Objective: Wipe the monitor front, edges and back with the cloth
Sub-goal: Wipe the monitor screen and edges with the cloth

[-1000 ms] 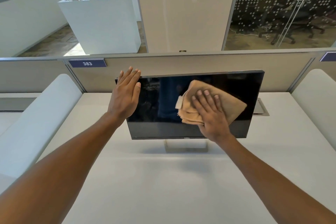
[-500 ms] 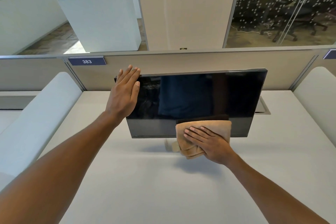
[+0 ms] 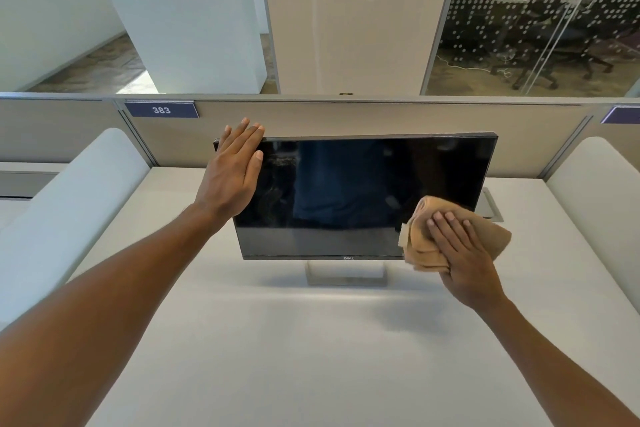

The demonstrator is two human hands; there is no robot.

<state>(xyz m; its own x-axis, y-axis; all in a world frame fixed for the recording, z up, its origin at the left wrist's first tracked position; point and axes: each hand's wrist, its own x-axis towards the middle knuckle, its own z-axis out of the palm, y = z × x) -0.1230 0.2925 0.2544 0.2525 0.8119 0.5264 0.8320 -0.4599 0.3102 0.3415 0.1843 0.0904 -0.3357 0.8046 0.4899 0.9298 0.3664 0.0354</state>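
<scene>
A black flat monitor (image 3: 346, 191) stands on a silver stand (image 3: 346, 276) at the middle of the white desk (image 3: 311, 357), its dark screen facing me. My left hand (image 3: 232, 173) lies flat with fingers together against the monitor's upper left corner and left edge. My right hand (image 3: 460, 253) presses a crumpled tan cloth (image 3: 426, 246) onto the screen's lower right corner, and the cloth covers that corner and part of the bottom bezel. The monitor's back is hidden.
A beige partition (image 3: 346, 118) with a blue tag reading 383 (image 3: 161, 110) runs behind the monitor. White rounded dividers (image 3: 69, 204) flank the desk on both sides. A metal cable hatch (image 3: 491, 204) sits behind the monitor's right edge.
My right hand moved the cloth from the screen's middle down to the bottom bezel, then right to the lower right corner. My left hand stayed on the upper left corner.
</scene>
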